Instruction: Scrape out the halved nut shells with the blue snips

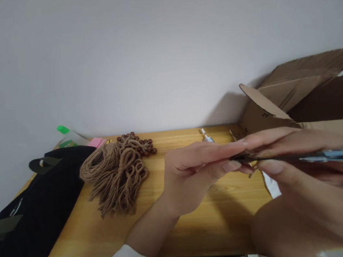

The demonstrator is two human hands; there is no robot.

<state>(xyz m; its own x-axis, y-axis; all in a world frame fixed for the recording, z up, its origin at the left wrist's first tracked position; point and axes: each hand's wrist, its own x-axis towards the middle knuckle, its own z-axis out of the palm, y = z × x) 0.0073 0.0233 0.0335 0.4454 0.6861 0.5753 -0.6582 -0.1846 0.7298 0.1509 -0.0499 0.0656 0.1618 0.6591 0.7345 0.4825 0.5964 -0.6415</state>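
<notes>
In the middle of the head view, my left hand (194,169) is closed, thumb pressed against the fingers in a pinch on a small dark piece (241,158), mostly hidden by the fingertips. My right hand (315,187) meets it from the right, its fingers closed around a slim tool with a blue-grey end (340,155). The tool points left toward the left fingertips; its exact kind is unclear. A small brownish scrap (252,171) shows just below, between the two hands. Both hands are held above the wooden table (183,237).
A bundle of brown cords (115,175) lies left, with brown beads (145,147) behind it. A black cloth bag (45,211) covers the table's left end. A small tube (208,139) lies near the wall. An open cardboard box (296,86) stands right.
</notes>
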